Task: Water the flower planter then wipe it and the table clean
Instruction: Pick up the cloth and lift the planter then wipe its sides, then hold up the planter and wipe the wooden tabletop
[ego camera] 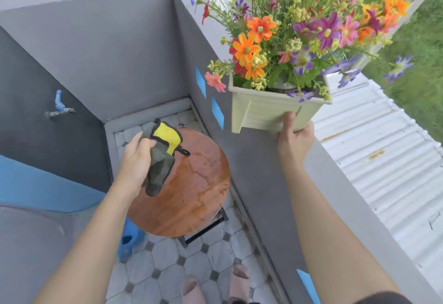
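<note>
Fingers: the right hand (293, 135) grasps the planter (268, 114) from below, thumb on its front wall and the other fingers hidden under the base; the left hand (136, 157) is clenched on a grey and yellow cloth (163, 155).
Planter: pale green, ribbed, full of flowers (304, 30), lifted clear of the round wooden bench (191, 183) and held over the grey parapet (261, 179), up and to the right of the bench. Whether its base touches the parapet top cannot be told.
Key relation: the cloth hangs above the left part of the bench; the planter is well apart, to the right and higher. Its long axis runs left to right across the view, so its front wall faces the person.
Hand nearer: the left is nearer the bench, the right already has the planter.
Arm pose: both forearms reach forward, the right extended further and raised, the left bent down with the cloth dangling.
Bench surface: glossy with wet streaks.
Likely step: wiping the bench while the planter is out of the way.
</note>
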The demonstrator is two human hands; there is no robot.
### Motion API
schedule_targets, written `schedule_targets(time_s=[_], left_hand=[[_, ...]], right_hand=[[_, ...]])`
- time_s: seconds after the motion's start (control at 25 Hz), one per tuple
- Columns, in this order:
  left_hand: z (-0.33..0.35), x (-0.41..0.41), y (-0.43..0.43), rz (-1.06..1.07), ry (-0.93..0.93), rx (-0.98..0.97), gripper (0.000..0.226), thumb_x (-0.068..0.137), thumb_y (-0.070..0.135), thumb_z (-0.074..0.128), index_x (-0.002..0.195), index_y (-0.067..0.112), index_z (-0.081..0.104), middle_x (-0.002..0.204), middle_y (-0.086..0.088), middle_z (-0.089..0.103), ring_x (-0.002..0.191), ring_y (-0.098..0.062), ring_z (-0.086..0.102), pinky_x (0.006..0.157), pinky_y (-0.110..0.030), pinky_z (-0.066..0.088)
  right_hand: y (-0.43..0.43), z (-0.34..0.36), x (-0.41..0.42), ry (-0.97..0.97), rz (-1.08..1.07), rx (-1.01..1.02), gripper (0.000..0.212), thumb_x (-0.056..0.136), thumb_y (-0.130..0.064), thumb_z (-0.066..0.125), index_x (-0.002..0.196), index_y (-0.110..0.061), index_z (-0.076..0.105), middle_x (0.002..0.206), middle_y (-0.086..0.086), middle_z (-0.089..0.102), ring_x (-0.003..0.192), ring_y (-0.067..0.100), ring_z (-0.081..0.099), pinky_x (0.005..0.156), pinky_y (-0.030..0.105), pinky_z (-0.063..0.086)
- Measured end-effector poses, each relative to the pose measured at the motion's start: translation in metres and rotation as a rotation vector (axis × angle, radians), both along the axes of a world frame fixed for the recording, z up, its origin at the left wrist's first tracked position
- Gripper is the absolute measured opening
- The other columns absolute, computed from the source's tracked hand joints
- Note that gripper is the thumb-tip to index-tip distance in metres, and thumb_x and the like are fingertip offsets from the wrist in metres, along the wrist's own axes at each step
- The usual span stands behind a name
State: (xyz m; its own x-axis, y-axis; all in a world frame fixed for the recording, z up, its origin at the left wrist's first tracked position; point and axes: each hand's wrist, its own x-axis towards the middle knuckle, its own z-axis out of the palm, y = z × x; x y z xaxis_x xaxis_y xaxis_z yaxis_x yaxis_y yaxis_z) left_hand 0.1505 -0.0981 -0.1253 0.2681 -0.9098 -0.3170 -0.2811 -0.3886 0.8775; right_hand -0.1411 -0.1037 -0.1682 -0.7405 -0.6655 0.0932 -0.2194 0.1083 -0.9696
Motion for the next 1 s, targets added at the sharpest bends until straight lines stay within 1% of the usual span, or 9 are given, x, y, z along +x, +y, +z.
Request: schedule_targets(time_s=[0.12, 0.2, 0.24, 0.32, 0.44, 0.52, 0.6, 0.8, 1.0], left_hand=[[0.01, 0.017, 0.021, -0.134, -0.207, -0.094, 0.033, 0.089, 0.031, 0.039, 0.116, 0.016, 0.051, 0.09, -0.007, 0.059, 0.095, -0.034, 0.051, 0.074, -0.037, 0.034], [-0.012, 0.017, 0.046, -0.381, -0.483, -0.025, 0.047, 0.088, 0.039, 0.032, 0.128, 0.018, 0.046, 0.115, -0.015, 0.06, 0.117, -0.038, 0.048, 0.09, -0.047, 0.038], [-0.031, 0.013, 0.062, -0.56, -0.621, 0.082, 0.059, 0.09, 0.047, 0.027, 0.142, 0.02, 0.035, 0.142, -0.012, 0.045, 0.136, -0.035, 0.032, 0.106, -0.051, 0.027], [-0.071, -0.002, 0.095, -0.882, -0.785, 0.258, 0.082, 0.087, 0.07, 0.007, 0.151, 0.02, 0.011, 0.16, -0.001, 0.005, 0.147, -0.023, 0.0, 0.116, -0.048, 0.005], [-0.096, -0.007, 0.105, -0.87, -0.773, 0.071, 0.097, 0.079, 0.072, -0.013, 0.148, 0.017, 0.028, 0.158, -0.001, 0.017, 0.145, -0.019, 0.003, 0.116, -0.045, 0.012], [-0.103, 0.006, 0.088, -0.92, -0.827, -0.164, 0.07, 0.095, 0.056, 0.005, 0.14, 0.018, 0.044, 0.15, -0.001, 0.036, 0.142, -0.016, 0.016, 0.113, -0.047, 0.029], [-0.111, 0.026, 0.07, -1.123, -0.94, -0.29, 0.051, 0.1, 0.046, 0.016, 0.143, 0.027, 0.037, 0.15, 0.002, 0.035, 0.142, -0.017, 0.017, 0.112, -0.045, 0.025], [-0.141, 0.048, 0.074, -1.232, -1.115, -0.289, 0.046, 0.1, 0.05, 0.015, 0.146, 0.045, 0.021, 0.154, 0.012, 0.024, 0.146, -0.025, 0.001, 0.109, -0.049, 0.008], [-0.146, -0.009, 0.114, -1.223, -1.026, -0.22, 0.045, 0.1, 0.048, 0.014, 0.141, 0.043, 0.031, 0.15, 0.008, 0.036, 0.139, -0.033, 0.03, 0.102, -0.059, 0.03]], right_hand=[[0.001, 0.002, 0.002, 0.078, -0.009, -0.005, 0.036, 0.066, -0.088, 0.041, 0.077, -0.057, 0.055, 0.079, -0.001, 0.064, 0.083, 0.035, 0.066, 0.075, 0.052, 0.054], [0.003, 0.003, 0.005, 0.103, -0.008, -0.003, 0.037, 0.067, -0.089, 0.038, 0.077, -0.057, 0.053, 0.08, 0.008, 0.067, 0.08, 0.036, 0.067, 0.075, 0.051, 0.053], [0.004, 0.004, 0.006, 0.099, -0.008, -0.004, 0.038, 0.068, -0.089, 0.037, 0.078, -0.056, 0.052, 0.081, 0.011, 0.069, 0.08, 0.036, 0.067, 0.075, 0.051, 0.053], [0.005, 0.007, 0.007, 0.096, -0.005, -0.002, 0.046, 0.069, -0.088, 0.036, 0.082, -0.048, 0.054, 0.082, 0.015, 0.07, 0.08, 0.037, 0.066, 0.075, 0.051, 0.053], [0.01, 0.008, 0.004, 0.105, 0.031, 0.025, 0.046, 0.071, -0.086, 0.036, 0.085, -0.046, 0.054, 0.079, 0.016, 0.07, 0.079, 0.038, 0.066, 0.076, 0.052, 0.053], [0.011, 0.007, 0.001, 0.149, 0.047, 0.051, 0.031, 0.075, -0.08, 0.04, 0.079, -0.051, 0.051, 0.078, 0.015, 0.07, 0.078, 0.037, 0.066, 0.076, 0.053, 0.053], [0.011, 0.008, 0.0, 0.158, 0.062, 0.055, 0.029, 0.077, -0.074, 0.041, 0.08, -0.047, 0.051, 0.078, 0.016, 0.07, 0.077, 0.038, 0.066, 0.075, 0.053, 0.053], [0.007, 0.004, -0.002, 0.117, 0.049, 0.03, 0.037, 0.079, -0.069, 0.042, 0.085, -0.034, 0.054, 0.074, 0.014, 0.069, 0.075, 0.036, 0.068, 0.074, 0.052, 0.054], [0.007, 0.002, -0.003, 0.127, 0.041, 0.058, 0.021, 0.079, -0.066, 0.044, 0.076, -0.045, 0.048, 0.061, -0.004, 0.057, 0.07, 0.038, 0.066, 0.07, 0.052, 0.054]])
